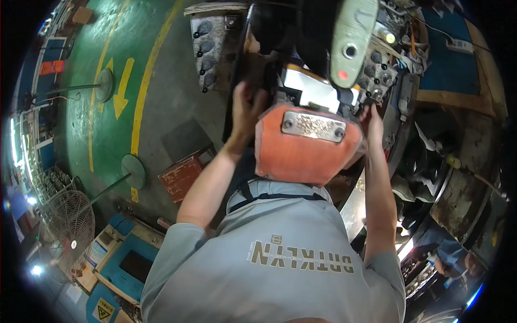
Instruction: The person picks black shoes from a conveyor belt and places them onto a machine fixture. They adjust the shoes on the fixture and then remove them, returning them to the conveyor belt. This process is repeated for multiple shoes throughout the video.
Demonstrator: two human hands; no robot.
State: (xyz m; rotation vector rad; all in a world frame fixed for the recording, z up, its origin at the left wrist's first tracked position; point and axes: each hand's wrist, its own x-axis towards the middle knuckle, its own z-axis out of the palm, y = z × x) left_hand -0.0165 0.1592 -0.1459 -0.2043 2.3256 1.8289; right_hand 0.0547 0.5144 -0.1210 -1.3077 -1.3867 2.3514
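In front of my body is a machine with an orange block-shaped cover [307, 145], and a metal plate [313, 126] is bolted on it. Above the cover a shiny white sheet-like part [312, 89] shows. A pale green machine arm [353, 43] hangs over that. My left hand [247, 110] is at the machine's left side, in shadow, its fingers apart and nothing visible in them. On the opposite side, my right hand [372, 125] is raised beside the cover with fingers stretched out; the machine partly hides them, and I see nothing held.
Control panels with dark knobs [204, 54] flank the machine. A worn red box [186, 175] sits on the floor at left. Further left are a wire-cage fan [67, 231] and round stand bases [133, 171]. Dark shoe-like items [420, 172] lie on the right; another person [452, 258] is beyond.
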